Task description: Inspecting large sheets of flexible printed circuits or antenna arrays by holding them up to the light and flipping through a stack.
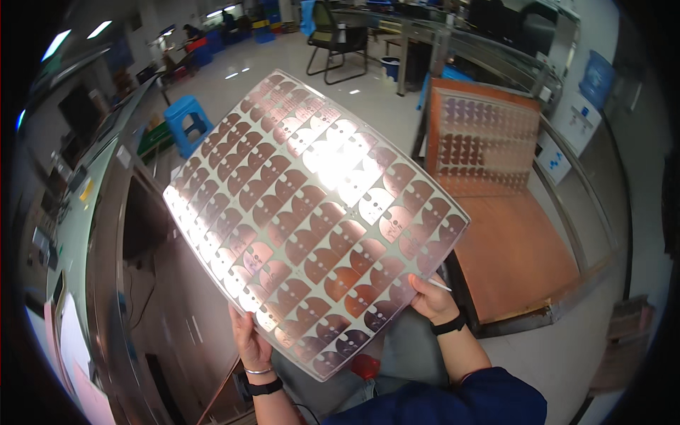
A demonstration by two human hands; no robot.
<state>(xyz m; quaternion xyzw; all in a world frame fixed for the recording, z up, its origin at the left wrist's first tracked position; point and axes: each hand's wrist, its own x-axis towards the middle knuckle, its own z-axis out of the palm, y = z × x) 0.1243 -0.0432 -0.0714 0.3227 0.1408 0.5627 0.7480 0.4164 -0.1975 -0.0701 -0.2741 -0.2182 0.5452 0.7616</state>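
Held up in front of me is a large rectangular copper-patterned panel (301, 216), tilted, with rows of dome-shaped copper pieces on a pale ground. Bright glare covers part of its upper right and its left edge. My left hand (251, 341) grips the panel's near-left edge, its thumb on the front face. At the near-right edge my right hand (432, 299) is closed on it too, and a thin white stick (440, 285) like a pen sticks out from that hand. The fingers behind the panel are hidden.
To the right, an orange-brown board (513, 255) lies on a stand, with an orange-framed sheet (489, 138) of similar shapes upright behind it. A long green-topped workbench (95, 212) runs along the left. Beyond are a blue stool (188, 124), a chair (336, 39) and a water dispenser (567, 134).
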